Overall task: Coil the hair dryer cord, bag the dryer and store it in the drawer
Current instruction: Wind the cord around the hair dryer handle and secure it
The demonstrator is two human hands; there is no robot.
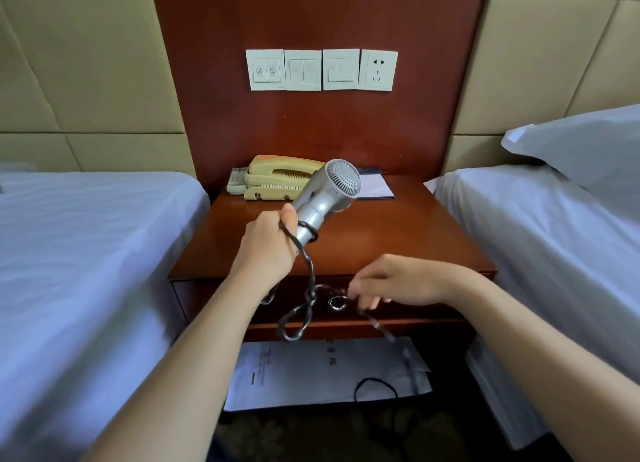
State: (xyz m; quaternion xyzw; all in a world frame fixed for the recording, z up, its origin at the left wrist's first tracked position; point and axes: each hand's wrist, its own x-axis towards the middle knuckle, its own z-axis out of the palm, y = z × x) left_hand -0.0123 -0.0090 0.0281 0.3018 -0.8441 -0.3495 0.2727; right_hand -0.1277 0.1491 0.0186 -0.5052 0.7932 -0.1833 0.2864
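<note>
My left hand (pixel 269 243) grips the handle of a silver hair dryer (pixel 325 198), held up over the nightstand with its rear grille facing me. One turn of the black twisted cord (pixel 308 288) wraps the handle's base, then hangs down in a loop in front of the shut drawer (pixel 415 302) with its ring pull (pixel 337 303). My right hand (pixel 391 281) pinches the cord lower down, just right of the ring pull; the rest trails to the floor. A white bag (pixel 311 371) with a black drawstring lies flat on the floor below the nightstand.
The wooden nightstand (pixel 398 233) carries a beige telephone (pixel 277 181), a remote (pixel 237 181) and a notepad (pixel 375 186) at the back. White-sheeted beds stand close on both sides. A wall socket (pixel 378 70) and switches sit above.
</note>
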